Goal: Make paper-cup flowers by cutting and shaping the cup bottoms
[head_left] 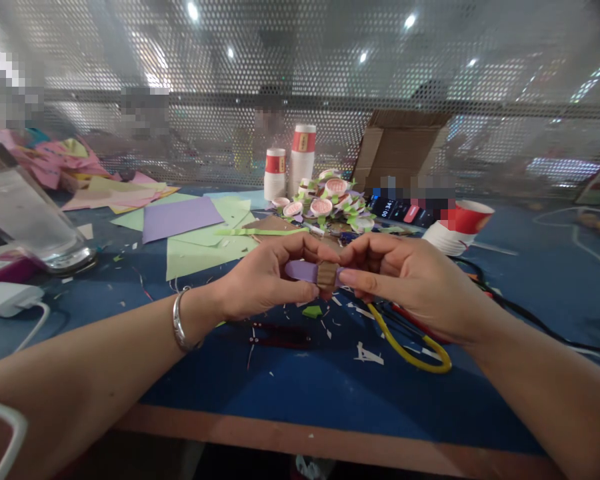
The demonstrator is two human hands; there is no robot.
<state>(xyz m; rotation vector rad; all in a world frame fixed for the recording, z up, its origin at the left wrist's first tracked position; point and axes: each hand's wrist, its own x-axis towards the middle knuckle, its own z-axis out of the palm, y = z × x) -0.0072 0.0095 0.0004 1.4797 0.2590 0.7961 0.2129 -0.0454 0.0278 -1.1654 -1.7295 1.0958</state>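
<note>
Both hands meet above the blue table [305,393], pinching one small paper piece. My left hand [265,277], with a silver bangle [179,320] on its wrist, grips the purple paper strip [301,271] between thumb and fingers. My right hand [405,280] pinches the brown pleated part [327,275] at the strip's end. Both hands are closed on it. Yellow-handled scissors [405,347] lie on the table just under my right hand.
Green and purple paper sheets [195,230] lie behind the hands, with a pile of small paper-cup flowers [330,200], two stacks of cups [290,167], a red cup [463,220] and a cardboard box [400,150]. A clear container [25,213] and white charger [5,297] are at left. Black cables [530,320] run right.
</note>
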